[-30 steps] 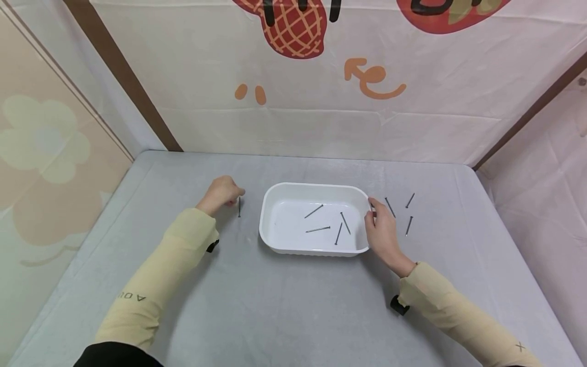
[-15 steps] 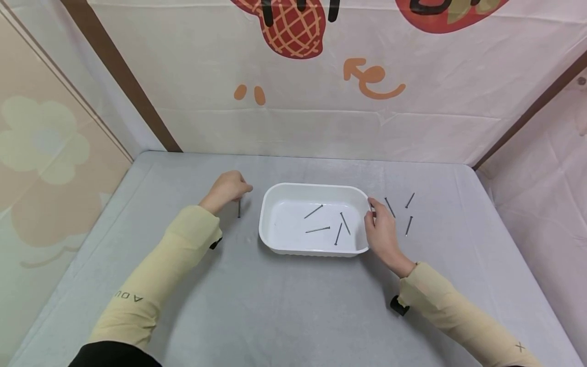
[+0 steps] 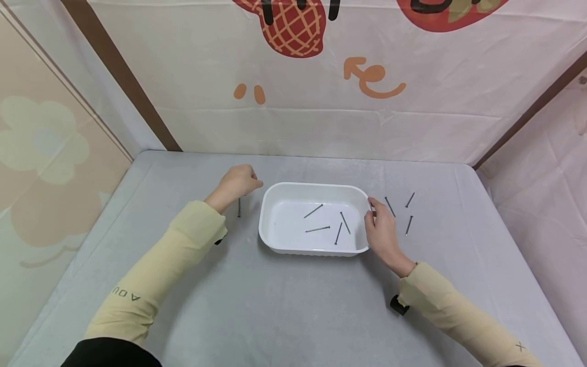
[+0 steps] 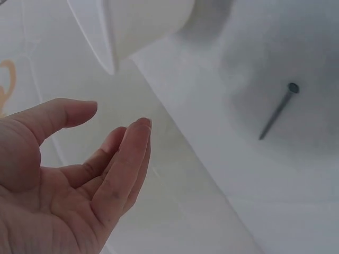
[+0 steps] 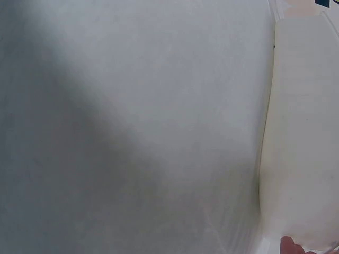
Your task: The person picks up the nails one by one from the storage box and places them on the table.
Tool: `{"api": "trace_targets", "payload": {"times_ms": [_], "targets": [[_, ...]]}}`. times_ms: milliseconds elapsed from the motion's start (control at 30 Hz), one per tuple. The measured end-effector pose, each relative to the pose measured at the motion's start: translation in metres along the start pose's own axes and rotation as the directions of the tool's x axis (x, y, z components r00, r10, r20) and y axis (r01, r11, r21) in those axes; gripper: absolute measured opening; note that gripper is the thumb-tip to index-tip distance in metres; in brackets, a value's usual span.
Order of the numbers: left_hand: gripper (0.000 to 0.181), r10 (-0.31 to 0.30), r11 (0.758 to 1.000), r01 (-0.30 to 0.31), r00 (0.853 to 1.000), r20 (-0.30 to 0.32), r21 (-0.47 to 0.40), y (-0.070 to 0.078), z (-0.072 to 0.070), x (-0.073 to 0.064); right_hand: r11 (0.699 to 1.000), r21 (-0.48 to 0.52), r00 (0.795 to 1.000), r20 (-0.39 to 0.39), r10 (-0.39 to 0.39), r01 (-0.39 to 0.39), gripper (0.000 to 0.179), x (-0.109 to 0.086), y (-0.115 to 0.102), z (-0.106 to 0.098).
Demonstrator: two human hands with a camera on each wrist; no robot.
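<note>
My left hand (image 3: pixel 236 183) hovers over the table left of the white plastic tray (image 3: pixel 284 243). In the left wrist view its thumb and loosely bent fingers stand apart with nothing between them. A dark nail (image 3: pixel 239 208) lies on the table just below that hand in the head view; the left wrist view shows this nail (image 4: pixel 278 111) apart from the fingers. My right hand (image 3: pixel 384 234) grips the tray's right rim, its thumb at the near side. In the right wrist view only a fingertip (image 5: pixel 287 245) shows beside the tray wall (image 5: pixel 299 127). Several nails (image 3: pixel 317 229) lie scattered inside the tray.
To the right of the tray, three nails (image 3: pixel 408 226) rest on the grey-covered table (image 3: pixel 293 311). A printed curtain (image 3: pixel 312 127) hangs behind the table's far edge, with more cloth walls (image 3: pixel 50 214) at the sides.
My left hand has moved right and away from me, from beside the left nail toward the tray's far left corner. The right hand, tray and nails stay in place.
</note>
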State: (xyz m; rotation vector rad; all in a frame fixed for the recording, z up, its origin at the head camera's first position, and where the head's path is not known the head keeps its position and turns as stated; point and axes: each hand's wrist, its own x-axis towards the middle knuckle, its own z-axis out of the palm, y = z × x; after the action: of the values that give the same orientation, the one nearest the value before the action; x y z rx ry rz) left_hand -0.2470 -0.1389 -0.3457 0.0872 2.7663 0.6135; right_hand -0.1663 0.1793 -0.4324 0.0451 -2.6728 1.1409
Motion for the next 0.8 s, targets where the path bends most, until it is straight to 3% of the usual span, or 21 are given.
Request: {"api": "trace_targets", "payload": {"times_ms": [267,800], "targets": [[0.034,0.023,0.999,-0.024,1.0,0.011,0.027,0.014,-0.002,-0.003,1.0,-0.002,1.0,-0.002,0.0,0.0,0.039,0.001,-0.001,-0.001],[0.027,0.075,0.995,-0.076,0.997,0.006,0.066,0.037,-0.001,-0.008,1.0,-0.008,1.0,0.006,0.009,-0.009,0.04,0.0,-0.001,-0.001]]}}
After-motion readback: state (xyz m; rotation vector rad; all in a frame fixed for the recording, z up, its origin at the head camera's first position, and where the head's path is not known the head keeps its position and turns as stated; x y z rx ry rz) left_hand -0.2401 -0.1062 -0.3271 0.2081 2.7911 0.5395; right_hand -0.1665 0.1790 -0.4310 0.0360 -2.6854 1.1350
